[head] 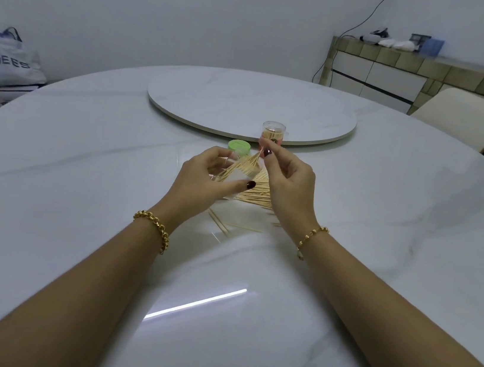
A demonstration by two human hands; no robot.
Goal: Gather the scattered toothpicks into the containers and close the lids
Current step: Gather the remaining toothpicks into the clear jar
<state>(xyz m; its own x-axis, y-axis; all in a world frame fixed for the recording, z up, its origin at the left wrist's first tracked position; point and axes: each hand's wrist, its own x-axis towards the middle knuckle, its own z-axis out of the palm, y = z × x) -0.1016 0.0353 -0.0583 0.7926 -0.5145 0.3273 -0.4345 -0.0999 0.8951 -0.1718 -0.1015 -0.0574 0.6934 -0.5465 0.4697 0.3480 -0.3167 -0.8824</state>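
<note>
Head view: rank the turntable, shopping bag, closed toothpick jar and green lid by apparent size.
1. turntable, by far the largest
2. shopping bag
3. closed toothpick jar and green lid: they look about alike in width. The jar stands farther off, so I leave them unranked.

Our left hand (204, 179) grips a tilted clear container (240, 177) while our right hand (289, 182) pinches toothpicks (256, 158) at its mouth, above a loose pile (259, 196).

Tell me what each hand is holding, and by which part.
The left hand grips a tilted clear container round its side wall. The right hand pinches a bundle of toothpicks by their upper ends.
</note>
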